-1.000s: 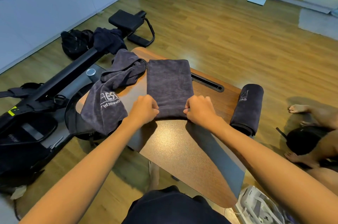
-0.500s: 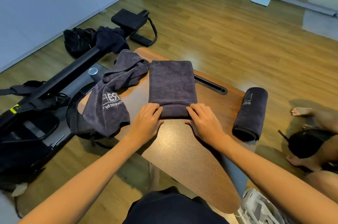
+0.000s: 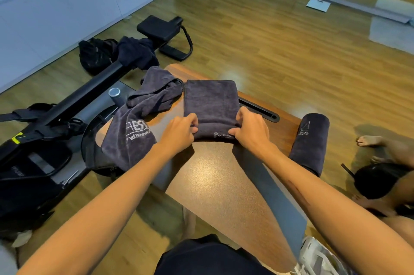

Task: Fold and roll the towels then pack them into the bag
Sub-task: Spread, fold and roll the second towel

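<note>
A dark grey folded towel [image 3: 210,99] lies lengthwise on the brown table [image 3: 219,180], its near end curled into a short roll. My left hand [image 3: 179,132] grips the roll's left end and my right hand [image 3: 251,131] grips its right end, fingers curled over the cloth. A loose grey towel with white lettering [image 3: 136,122] is draped over the table's left edge. A finished rolled towel [image 3: 310,142] lies at the table's right edge. A black bag [image 3: 97,55] sits on the floor at the back left.
A black rowing machine [image 3: 56,117] stretches along the left side of the table. Another person's bare feet and legs [image 3: 385,147] are on the wood floor at right. A white shoe [image 3: 318,259] lies near the table's lower right corner.
Both hands went from flat on the towel's near edge to curled round it, and the near end has rolled up away from me, showing a white logo.
</note>
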